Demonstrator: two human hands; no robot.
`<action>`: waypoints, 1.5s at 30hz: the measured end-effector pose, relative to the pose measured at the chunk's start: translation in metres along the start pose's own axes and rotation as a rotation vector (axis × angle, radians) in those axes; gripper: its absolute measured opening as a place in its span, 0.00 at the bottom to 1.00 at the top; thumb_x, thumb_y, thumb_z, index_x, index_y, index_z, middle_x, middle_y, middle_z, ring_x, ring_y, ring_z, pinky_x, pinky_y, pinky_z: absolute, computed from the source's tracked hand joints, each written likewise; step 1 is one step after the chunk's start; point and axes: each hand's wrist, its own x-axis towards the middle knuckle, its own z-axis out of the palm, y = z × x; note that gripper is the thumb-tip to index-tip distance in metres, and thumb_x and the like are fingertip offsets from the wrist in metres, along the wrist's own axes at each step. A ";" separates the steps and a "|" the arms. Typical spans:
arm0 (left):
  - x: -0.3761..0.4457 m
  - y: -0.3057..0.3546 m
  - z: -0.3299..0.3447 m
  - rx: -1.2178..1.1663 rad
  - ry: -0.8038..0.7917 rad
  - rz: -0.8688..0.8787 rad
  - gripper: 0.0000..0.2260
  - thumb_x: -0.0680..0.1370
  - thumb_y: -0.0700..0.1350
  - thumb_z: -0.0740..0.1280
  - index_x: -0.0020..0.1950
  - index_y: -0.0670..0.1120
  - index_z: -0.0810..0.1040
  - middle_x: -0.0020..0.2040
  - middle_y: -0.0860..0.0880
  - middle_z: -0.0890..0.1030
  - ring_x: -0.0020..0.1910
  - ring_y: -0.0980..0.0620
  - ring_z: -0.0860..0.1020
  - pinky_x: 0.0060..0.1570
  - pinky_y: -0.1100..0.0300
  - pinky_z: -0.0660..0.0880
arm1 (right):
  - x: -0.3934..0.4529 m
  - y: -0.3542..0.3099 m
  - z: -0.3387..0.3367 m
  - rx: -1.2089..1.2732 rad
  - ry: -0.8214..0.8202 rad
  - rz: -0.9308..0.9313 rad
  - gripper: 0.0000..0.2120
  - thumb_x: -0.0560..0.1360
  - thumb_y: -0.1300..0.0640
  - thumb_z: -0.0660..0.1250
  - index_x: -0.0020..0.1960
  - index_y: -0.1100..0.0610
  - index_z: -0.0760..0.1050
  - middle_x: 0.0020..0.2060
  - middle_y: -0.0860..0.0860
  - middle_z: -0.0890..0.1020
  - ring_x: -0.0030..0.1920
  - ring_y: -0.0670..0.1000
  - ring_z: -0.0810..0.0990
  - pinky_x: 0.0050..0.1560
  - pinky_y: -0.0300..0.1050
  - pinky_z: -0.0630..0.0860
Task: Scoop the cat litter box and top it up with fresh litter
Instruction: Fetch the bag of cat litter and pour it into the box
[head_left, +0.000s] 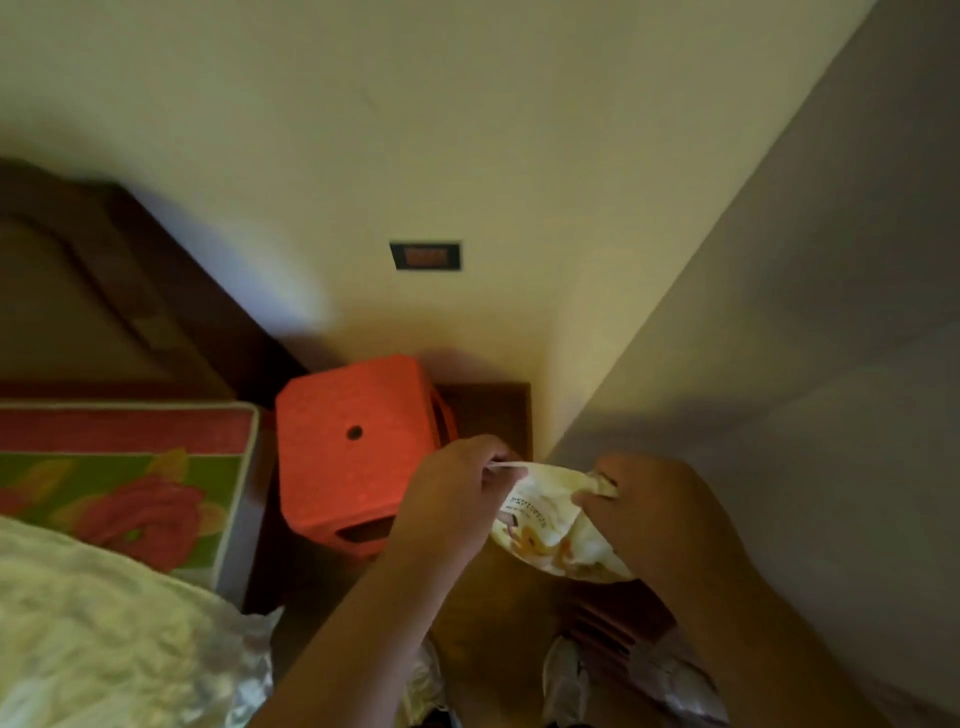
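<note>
Head view looks steeply down into a room corner. At far left lies a bed with a pale crumpled blanket (98, 623) over a mattress (130, 483) whose cover carries a red rose on green; a dark wooden headboard (78, 291) rises behind it against the cream wall (415, 130). Crinkled clear plastic (254, 660) pokes out beside the blanket's edge.

Next to the mattress stands an orange plastic stool (348, 447), square-topped with a small round hole in the middle of its seat, set on a dark brown floor (488, 410). On the wall above it sits a small dark outlet plate (425, 255).

Right of the stool, the left hand (457, 493) pinches the upper left corner of a cat litter bag (550, 525), thumb and fingers closed on a thin white edge of it. The bag is a pale pouch with yellowish print and some blurred lettering, held in the air above the floor, close to the grey side wall (805, 364). Its long axis runs diagonally, from the top edge at upper left down to the rounded bottom at lower right, the top edge pointing toward the stool. The right hand (660, 514) grips the bag's upper right part, fingers curled into bunched material.

Below the hands some more crinkled plastic (566, 675) lies on the floor, blurred.
</note>
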 end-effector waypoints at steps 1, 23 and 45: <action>-0.008 0.020 -0.025 -0.037 0.043 0.014 0.02 0.79 0.50 0.70 0.50 0.55 0.82 0.42 0.60 0.82 0.43 0.64 0.80 0.39 0.70 0.73 | -0.019 -0.015 -0.027 -0.023 0.041 -0.051 0.11 0.79 0.45 0.66 0.56 0.49 0.79 0.51 0.48 0.83 0.51 0.49 0.80 0.45 0.41 0.70; -0.132 0.196 -0.260 -0.300 0.542 0.340 0.15 0.84 0.52 0.61 0.38 0.49 0.73 0.32 0.51 0.74 0.32 0.56 0.73 0.32 0.65 0.68 | -0.233 -0.161 -0.267 0.101 0.483 -0.337 0.09 0.74 0.45 0.73 0.53 0.44 0.83 0.42 0.40 0.83 0.44 0.40 0.79 0.46 0.40 0.77; -0.178 0.114 -0.359 -0.315 0.807 0.149 0.14 0.83 0.54 0.60 0.43 0.50 0.79 0.36 0.49 0.80 0.37 0.51 0.79 0.38 0.49 0.76 | -0.209 -0.301 -0.236 0.080 0.449 -0.636 0.04 0.72 0.48 0.75 0.45 0.46 0.83 0.34 0.40 0.79 0.35 0.40 0.77 0.32 0.35 0.67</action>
